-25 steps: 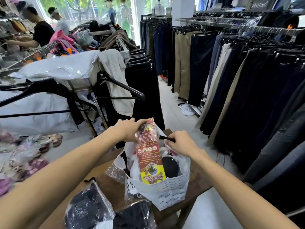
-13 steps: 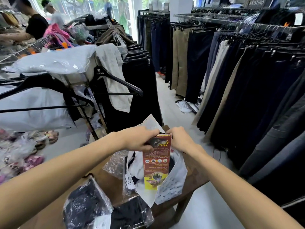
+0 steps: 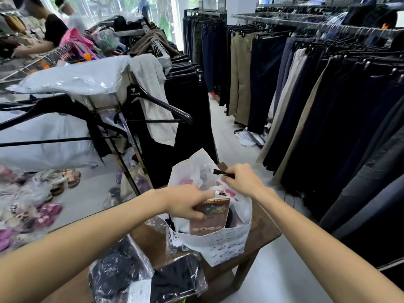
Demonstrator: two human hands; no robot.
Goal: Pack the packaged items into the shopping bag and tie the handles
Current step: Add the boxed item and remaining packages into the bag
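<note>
While sinking deeper than a second ago, red printed packet (image 3: 209, 217) now half inside white shopping bag (image 3: 220, 243), only upper part showing above the rim.

Left to right: two clear-wrapped dark garment packs (image 3: 119, 272) and (image 3: 177, 278) waiting on wooden table (image 3: 262, 228), so packing not finished; left hand (image 3: 185, 204) curled round the packet's top, pressing down; right hand (image 3: 240, 182) pinching a black bag handle (image 3: 220, 173), holding the mouth open. Count: one bag, one red packet, two packs outside, dark items inside uncountable. Tying not begun.
</note>
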